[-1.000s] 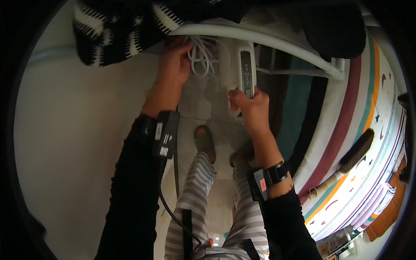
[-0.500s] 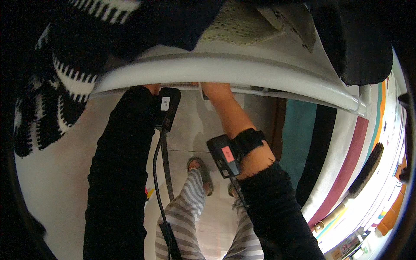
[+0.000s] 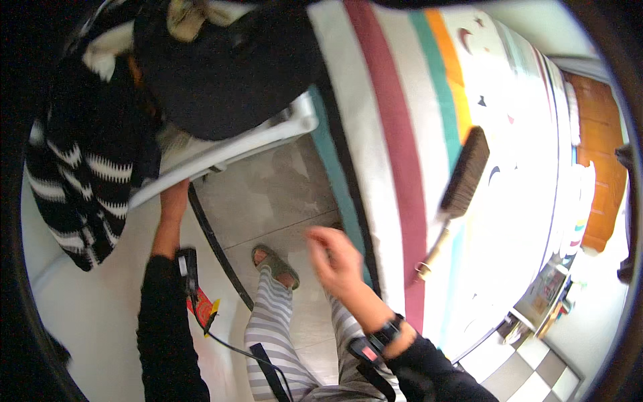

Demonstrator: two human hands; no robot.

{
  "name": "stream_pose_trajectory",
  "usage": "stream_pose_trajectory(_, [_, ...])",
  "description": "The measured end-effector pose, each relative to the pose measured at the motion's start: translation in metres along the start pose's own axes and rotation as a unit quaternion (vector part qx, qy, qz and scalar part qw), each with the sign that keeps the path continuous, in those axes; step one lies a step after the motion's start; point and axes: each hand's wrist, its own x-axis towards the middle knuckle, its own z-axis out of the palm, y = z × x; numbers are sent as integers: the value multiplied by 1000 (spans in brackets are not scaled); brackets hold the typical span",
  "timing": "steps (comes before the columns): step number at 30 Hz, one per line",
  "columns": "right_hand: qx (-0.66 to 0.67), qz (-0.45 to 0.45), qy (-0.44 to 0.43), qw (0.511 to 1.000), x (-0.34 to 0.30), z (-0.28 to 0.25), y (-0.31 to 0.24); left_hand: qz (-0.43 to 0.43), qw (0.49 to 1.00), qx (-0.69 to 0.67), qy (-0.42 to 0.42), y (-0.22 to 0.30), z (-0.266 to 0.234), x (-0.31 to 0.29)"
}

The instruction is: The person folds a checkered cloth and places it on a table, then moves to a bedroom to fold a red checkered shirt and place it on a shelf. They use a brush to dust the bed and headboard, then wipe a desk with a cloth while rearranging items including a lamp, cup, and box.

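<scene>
My left hand (image 3: 174, 199) reaches up to the underside of a white rail (image 3: 234, 151); its fingers are hidden behind the rail. Clothing covers much of the white frame: a black-and-white patterned knit (image 3: 87, 181) hangs at the left, and a smooth black rounded item (image 3: 228, 74) overhangs the rail. My right hand (image 3: 338, 261) is raised over the floor beside the bed, slightly blurred. Its fingers are loosely curled with a gap to the thumb, and nothing shows in them. Nearby on the bed lies a dark-bristled brush (image 3: 465, 174) with a pale handle.
A striped sheet (image 3: 395, 120) covers the bed on the right. My slippered foot (image 3: 274, 264) stands on the tiled floor (image 3: 268, 194). A black strap (image 3: 211, 231) and a thin cable (image 3: 248, 352) run down near my left arm, by a red-and-yellow item (image 3: 201, 305).
My right hand has come away from the white rail and moved back toward the bed. The view has swung right, bringing more of the bed and brush in. My left hand remains at the rail.
</scene>
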Motion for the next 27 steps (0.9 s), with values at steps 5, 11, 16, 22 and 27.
stream_pose_trajectory(5, [-461,68,365,806,-34,-154,38,-171,951,-117,-229,104,4,-105])
stream_pose_trajectory(11, [110,396,140,901,-28,-192,61,-100,913,-248,-307,299,60,-174])
stream_pose_trajectory(16, [134,321,337,875,-11,-275,59,122,968,-152,-161,390,87,-201])
stream_pose_trajectory(22, [128,347,504,780,99,-350,94,-28,922,-140,-359,386,72,-227])
stream_pose_trajectory(27, [-37,229,163,959,193,-197,32,-153,892,-222,-364,383,64,-233])
